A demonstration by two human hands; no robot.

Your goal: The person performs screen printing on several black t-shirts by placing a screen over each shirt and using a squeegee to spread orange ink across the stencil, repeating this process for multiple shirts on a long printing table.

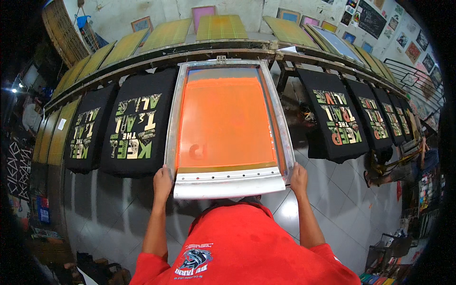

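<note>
Room: pale walls [156,8] are hung with small pictures and a dark board [364,19] at the upper right, and grey tiles [327,190] are laid on the floor.
Rail: a long dark rail [247,53] is bent into an arc by the lens, and yellow-green boards [222,27] are ranged along its far side.
Frame: one large metal-edged frame [175,123] is placed in the centre, between the two groups of shirts, directly in front of the person.
Ink: most of the frame's mesh is covered by bright orange ink [223,118], with a faint darker mark seen near its lower left.
Clamp: a small metal clamp [221,60] is seen at the middle of the frame's far edge.
White bar: the near end of the frame is crossed by a wide white bar [230,185], on which a row of dark dots is seen.
Left hand: the frame's near left corner is gripped by the left hand [162,181], its fingers closed on the edge.
Right hand: the near right corner is gripped likewise by the right hand [299,178]; the undersides of both grips are hidden.
Black shirts: two printed black shirts [137,118] are spread to the left, and several more are lined up to the right.
Clothing: a red top [266,247] is worn by the person.
</note>
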